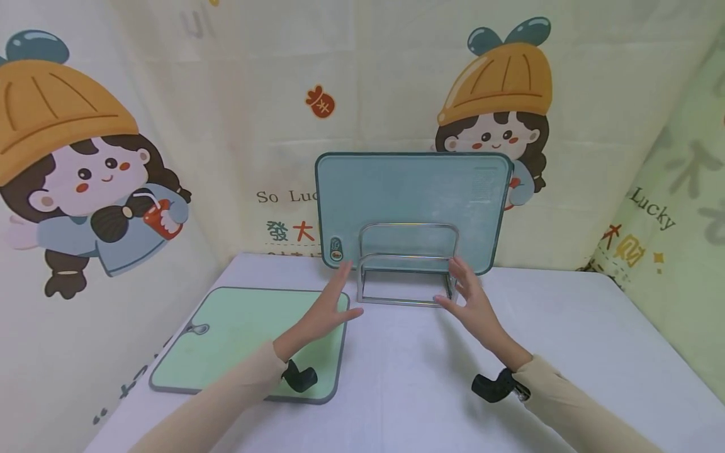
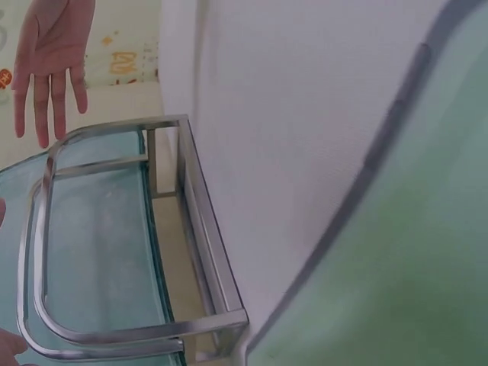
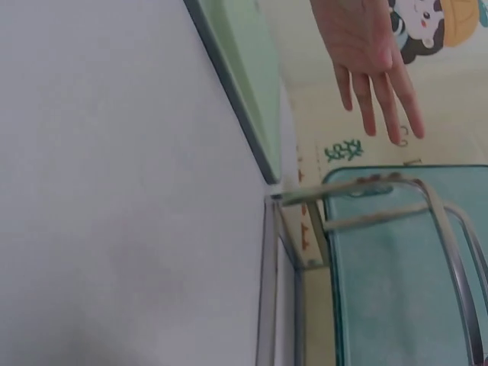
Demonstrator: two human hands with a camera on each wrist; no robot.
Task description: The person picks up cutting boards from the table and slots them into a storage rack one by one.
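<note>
Behind the white tabletop (image 1: 396,384), a cloth (image 1: 391,69) with cartoon prints. At left, lying flat, a green board (image 1: 243,333); near its right edge, left hand (image 1: 325,308), fingers apart, holding nothing. Next, a blue board (image 1: 408,189), upright behind hoops of the metal rack (image 1: 408,256). Then right hand (image 1: 472,305), also spread; contact with rack not possible to tell. Only in wrist views, the opposite hand's palm.

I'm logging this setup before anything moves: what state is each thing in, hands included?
Rack: standing upright on the table
Blue board: upright, long side down, behind the rack's two visible hoops
Green board: lying flat on the table
Left hand: open, empty, near the rack's left end
Right hand: open, at the rack's right end; contact unclear
</note>
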